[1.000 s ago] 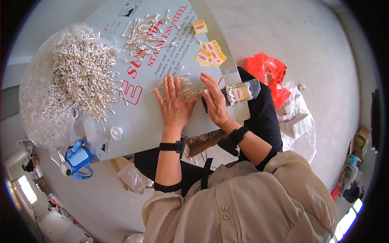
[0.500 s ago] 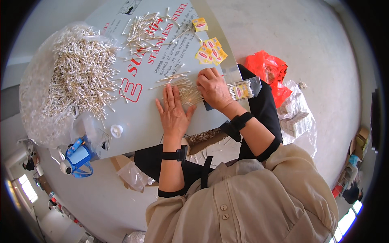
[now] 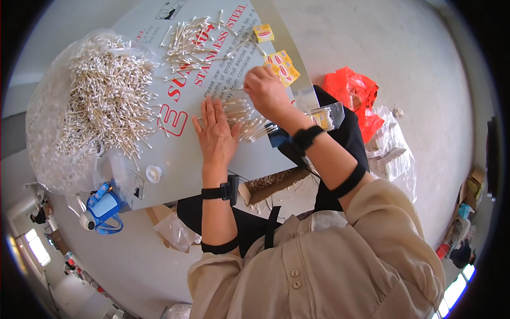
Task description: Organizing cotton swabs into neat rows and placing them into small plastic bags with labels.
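Observation:
My left hand point(image 3: 217, 135) lies open on the grey sheet-covered table, fingers stretched out beside a loose row of cotton swabs point(image 3: 239, 111). Just above that row, my right hand point(image 3: 268, 95) is closed, its fingertips pinched on a thin cotton swab point(image 3: 243, 89). Partly behind my right wrist, a clear packet of swabs point(image 3: 322, 118) with a yellow label sits at the table's right edge. A dark blue flat piece point(image 3: 277, 137) shows under the near ends of the row. Small yellow cards point(image 3: 287, 73) lie just beyond my right hand.
A large clear bag heaped with swabs point(image 3: 106, 95) covers the left side. More swabs point(image 3: 191, 42) are scattered at the far side. A white round cap point(image 3: 153, 174) and blue bottle point(image 3: 104, 206) are near left. Red point(image 3: 348, 90) and clear bags point(image 3: 390, 154) lie right.
My right hand has moved up and left, away from the labelled packet, to the far side of the swab row. My left hand has shifted slightly left and stays flat.

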`<state>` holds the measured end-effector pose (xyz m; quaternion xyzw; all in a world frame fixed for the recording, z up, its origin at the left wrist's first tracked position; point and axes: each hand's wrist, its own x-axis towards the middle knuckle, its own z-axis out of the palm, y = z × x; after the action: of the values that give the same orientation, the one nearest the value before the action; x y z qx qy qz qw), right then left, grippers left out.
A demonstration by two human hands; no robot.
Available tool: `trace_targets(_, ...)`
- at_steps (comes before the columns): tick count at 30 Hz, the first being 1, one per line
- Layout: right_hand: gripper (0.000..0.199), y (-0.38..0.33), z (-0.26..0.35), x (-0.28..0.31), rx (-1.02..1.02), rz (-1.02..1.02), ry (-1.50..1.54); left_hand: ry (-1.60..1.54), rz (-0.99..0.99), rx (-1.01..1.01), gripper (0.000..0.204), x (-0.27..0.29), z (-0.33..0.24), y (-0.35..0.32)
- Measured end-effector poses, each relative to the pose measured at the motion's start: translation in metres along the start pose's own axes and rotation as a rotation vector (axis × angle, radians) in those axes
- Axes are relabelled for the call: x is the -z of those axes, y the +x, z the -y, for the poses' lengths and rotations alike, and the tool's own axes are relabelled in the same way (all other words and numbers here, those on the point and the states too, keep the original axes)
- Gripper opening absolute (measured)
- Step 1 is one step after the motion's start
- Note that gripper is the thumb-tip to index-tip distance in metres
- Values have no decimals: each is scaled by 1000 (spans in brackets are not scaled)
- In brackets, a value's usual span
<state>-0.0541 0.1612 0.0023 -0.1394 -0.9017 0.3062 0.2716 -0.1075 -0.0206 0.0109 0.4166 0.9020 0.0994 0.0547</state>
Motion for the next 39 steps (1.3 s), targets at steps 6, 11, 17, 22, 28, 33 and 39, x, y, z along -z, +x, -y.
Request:
trace_targets(6, 12, -8, 1, -1, -22, -20, 225, -42, -52, 2, 80, -9, -30, -53)
trace_targets(11, 24, -65, 17, 22, -261, -78, 461, -47, 28, -29, 80, -17, -36, -57)
trace_targets(17, 27, -85, 23, 19, -344, -112, 556, -455, -269, 114, 70, -21, -18, -47)
trace_targets(22, 28, -78, 30, 6, -347, -127, 635, -993, -529, 236, 62, -36, -23, -33)
trace_targets(28, 29, -82, 42, -4, -383, -113, 724, -1190, -495, 205, 60, -40, -39, -24)
trace_targets(33, 27, -91, 28, 2, -468, -173, 801, -1034, -466, 159, 62, -32, -36, -38)
trace_targets(39, 18, -91, 20, 15, -488, -174, 724, -178, -143, 0, 72, -25, -50, -58)
